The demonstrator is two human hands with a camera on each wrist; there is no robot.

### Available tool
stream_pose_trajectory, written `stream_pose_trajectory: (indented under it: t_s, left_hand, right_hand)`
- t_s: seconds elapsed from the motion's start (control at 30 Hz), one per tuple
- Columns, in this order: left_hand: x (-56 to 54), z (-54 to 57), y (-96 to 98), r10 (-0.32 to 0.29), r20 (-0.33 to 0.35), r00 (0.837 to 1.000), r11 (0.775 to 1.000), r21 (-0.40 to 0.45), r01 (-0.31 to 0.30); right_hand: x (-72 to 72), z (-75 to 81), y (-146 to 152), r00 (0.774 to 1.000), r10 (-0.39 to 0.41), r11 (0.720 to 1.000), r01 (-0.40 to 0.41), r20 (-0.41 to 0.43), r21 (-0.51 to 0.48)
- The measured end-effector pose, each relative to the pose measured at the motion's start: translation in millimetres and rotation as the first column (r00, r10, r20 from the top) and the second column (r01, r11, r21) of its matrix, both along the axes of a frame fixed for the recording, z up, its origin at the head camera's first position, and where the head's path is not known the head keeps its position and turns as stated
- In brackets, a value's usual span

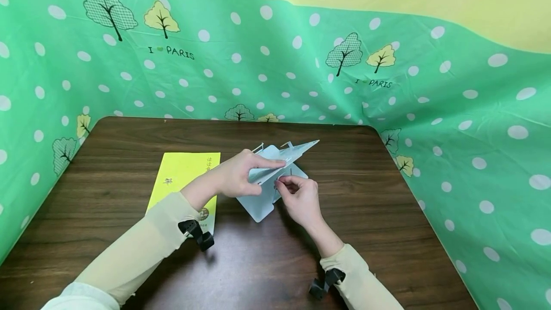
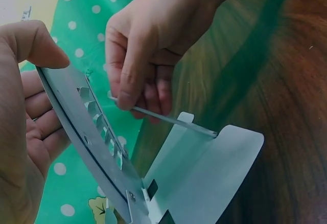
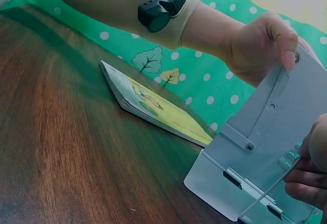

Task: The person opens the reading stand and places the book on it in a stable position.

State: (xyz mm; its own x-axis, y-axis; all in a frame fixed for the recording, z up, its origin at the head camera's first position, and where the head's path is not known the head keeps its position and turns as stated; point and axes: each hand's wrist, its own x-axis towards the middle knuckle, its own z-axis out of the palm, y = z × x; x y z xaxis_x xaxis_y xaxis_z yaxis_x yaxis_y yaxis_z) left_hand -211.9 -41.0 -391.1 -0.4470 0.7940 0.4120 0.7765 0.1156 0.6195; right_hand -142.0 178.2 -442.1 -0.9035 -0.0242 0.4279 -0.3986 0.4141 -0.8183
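Note:
A pale blue-grey metal book stand [image 1: 257, 207] is partly unfolded on the table, its back panel [image 2: 87, 132] tilted up from the flat base plate [image 2: 204, 168]. My left hand [image 1: 236, 174] grips the edge of that panel, thumb on one face and fingers behind it. Between the thumb and fingers of my right hand [image 1: 301, 200] is the stand's thin wire support [image 2: 171, 119], whose far end meets the base plate. A row of notched tabs [image 2: 97, 116] runs along the panel beside the right hand's fingertips.
To the left of the stand lies a yellow book [image 1: 182, 169], partly under my left forearm. The dark wooden table [image 1: 366, 204] is bordered by a green polka-dot cloth [image 1: 267, 61] at the back and sides. Black wrist cameras [image 3: 161, 10] sit on both sleeves.

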Motion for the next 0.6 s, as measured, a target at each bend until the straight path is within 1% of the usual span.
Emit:
stream_pose_trajectory:
  t_s: [0.13, 0.3, 0.5, 0.6]
  left_hand:
    - [3.8, -0.8, 4.0, -0.023, 0.0, 1.0, 1.0, -0.022, 0.023]
    - [7.9, -2.1, 7.3, -0.022, 0.001, 1.0, 0.998, -0.059, 0.022]
    - [10.6, -5.7, 11.5, -0.047, -0.033, 0.998, 0.996, -0.075, 0.044]
    - [12.3, -6.3, 12.6, -0.048, -0.043, 0.998, 0.995, -0.089, 0.044]
  right_hand:
    - [0.8, -0.6, 0.8, 1.0, -0.001, 1.0, 0.001, -0.001, 0.003]
    - [2.1, -1.2, 2.1, 1.0, -0.004, 1.0, 0.004, 0.005, 0.006]
    - [3.7, -2.6, 2.4, 1.0, -0.007, 1.0, 0.006, -0.009, -0.011]
    - [4.5, -2.8, 2.2, 1.0, -0.015, 1.0, 0.015, -0.014, -0.015]
